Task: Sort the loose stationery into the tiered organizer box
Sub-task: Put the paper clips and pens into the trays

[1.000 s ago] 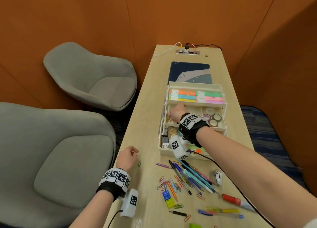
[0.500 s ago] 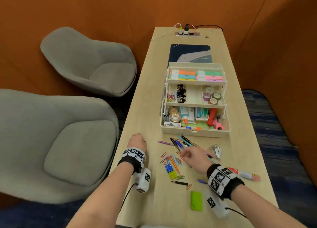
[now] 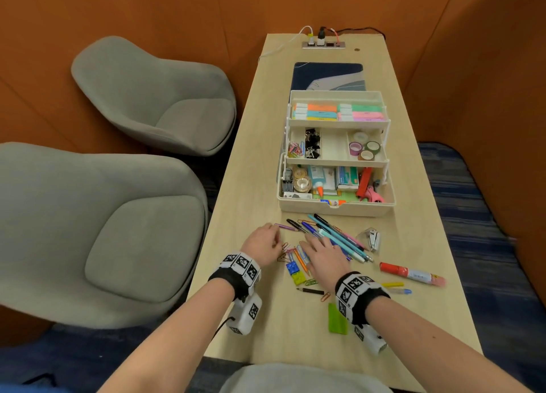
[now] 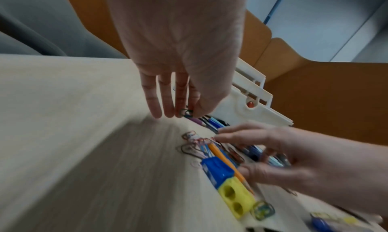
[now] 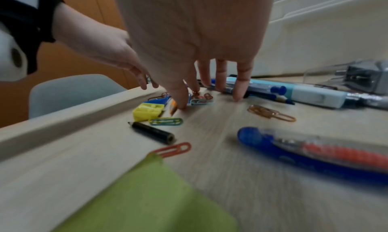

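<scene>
The white tiered organizer box (image 3: 336, 210) stands open mid-table, with highlighters on top, clips and tape rolls in the middle tier, and glue and scissors at the bottom. Loose paper clips (image 3: 287, 252) and pens (image 3: 339, 235) lie in front of it. My left hand (image 4: 184, 114) is at the pile's left edge, thumb and fingers pinching a dark paper clip (image 4: 186, 112). My right hand (image 5: 210, 94) is spread flat, its fingertips (image 5: 182, 105) touching the table among the clips and pens and holding nothing. A blue and yellow sharpener (image 3: 295, 272) lies between the hands.
A small stapler (image 3: 373, 239), a red marker (image 3: 411, 273), a short black pencil (image 3: 310, 290), an orange clip (image 3: 325, 296) and a green pad (image 3: 336, 319) lie nearby. Two grey chairs (image 3: 133, 245) stand left of the table. A dark mat (image 3: 328, 76) lies behind the box.
My right hand has come back from the box's middle tier to the loose pile. My left hand has slid right from the table's left edge to the clips.
</scene>
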Action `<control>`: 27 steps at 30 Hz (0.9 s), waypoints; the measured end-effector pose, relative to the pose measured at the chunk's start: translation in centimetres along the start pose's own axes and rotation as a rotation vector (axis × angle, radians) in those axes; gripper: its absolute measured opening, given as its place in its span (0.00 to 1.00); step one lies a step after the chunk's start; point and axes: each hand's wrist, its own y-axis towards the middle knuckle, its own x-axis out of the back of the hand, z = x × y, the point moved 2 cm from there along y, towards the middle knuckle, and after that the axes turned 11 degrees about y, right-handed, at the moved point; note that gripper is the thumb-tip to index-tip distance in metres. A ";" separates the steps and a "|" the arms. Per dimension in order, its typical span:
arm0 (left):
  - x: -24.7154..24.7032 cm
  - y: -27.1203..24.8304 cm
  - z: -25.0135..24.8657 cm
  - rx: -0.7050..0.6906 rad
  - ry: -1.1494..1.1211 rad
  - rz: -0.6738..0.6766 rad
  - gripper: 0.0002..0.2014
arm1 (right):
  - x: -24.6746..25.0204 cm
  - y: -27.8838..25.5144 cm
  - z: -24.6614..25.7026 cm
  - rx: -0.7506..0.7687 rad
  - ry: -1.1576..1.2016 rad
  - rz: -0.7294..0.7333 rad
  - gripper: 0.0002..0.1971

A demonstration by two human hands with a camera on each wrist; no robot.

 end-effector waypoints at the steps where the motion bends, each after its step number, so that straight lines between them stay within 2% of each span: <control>1: -0.2 -0.1 -0.3 0.001 -0.013 0.001 0.05 | 0.0 0.0 0.2 0.024 -0.003 -0.002 0.27; 5: -0.8 0.0 -0.5 0.088 -0.099 -0.004 0.04 | 0.1 0.3 0.8 0.021 0.021 -0.025 0.20; 8: -0.7 0.0 -0.4 0.145 -0.221 -0.030 0.10 | 0.5 0.6 1.4 -0.006 -0.025 -0.001 0.15; 13: -0.3 -0.1 0.2 0.246 -0.353 -0.024 0.13 | 0.5 1.2 1.9 0.012 -0.095 0.062 0.18; 16: -0.3 0.0 0.2 0.274 -0.331 0.058 0.13 | 0.3 1.3 2.0 0.016 -0.096 0.042 0.18; 19: -0.6 0.1 0.3 0.297 -0.192 0.113 0.15 | 0.2 1.4 1.9 -0.007 -0.028 0.023 0.20; 24: -1.1 0.1 0.6 0.218 -0.110 0.172 0.09 | 0.8 1.6 0.9 -0.128 0.220 0.000 0.16; 27: -0.8 -0.1 0.5 0.105 -0.101 0.235 0.16 | 1.0 1.7 -0.2 -0.237 0.443 -0.003 0.14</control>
